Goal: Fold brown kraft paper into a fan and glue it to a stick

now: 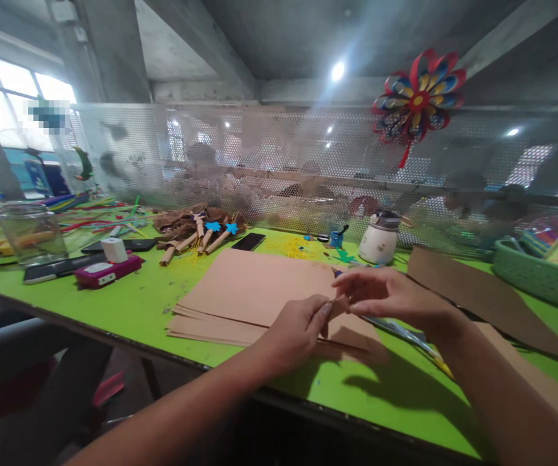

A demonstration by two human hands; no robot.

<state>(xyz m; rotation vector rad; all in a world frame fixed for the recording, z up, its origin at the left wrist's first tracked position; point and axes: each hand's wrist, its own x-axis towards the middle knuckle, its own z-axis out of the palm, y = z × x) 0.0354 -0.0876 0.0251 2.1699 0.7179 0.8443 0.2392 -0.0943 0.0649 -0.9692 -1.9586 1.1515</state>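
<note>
A stack of tan kraft paper sheets (259,278) lies on the green table in front of me. My left hand (303,327) is closed over the near right part of the stack, thumb and fingers pinching a piece of the brown paper (340,304). Just right of it hovers my right hand (395,294), its fingers curved and a gap showing between thumb and fingers. Its fingertips are close to the pinched paper; whether they touch it, I cannot tell. Behind the right fingertips a small dark pointed thing (336,272) is partly hidden.
Rolled brown paper pieces with blue leaf shapes (213,228) and a black phone (248,242) lie behind the stack. A white jug (379,238) stands at the back. At right are dark brown paper (492,298) and a green basket (541,268); at left, a glass jar (33,236) and a magenta box (109,268).
</note>
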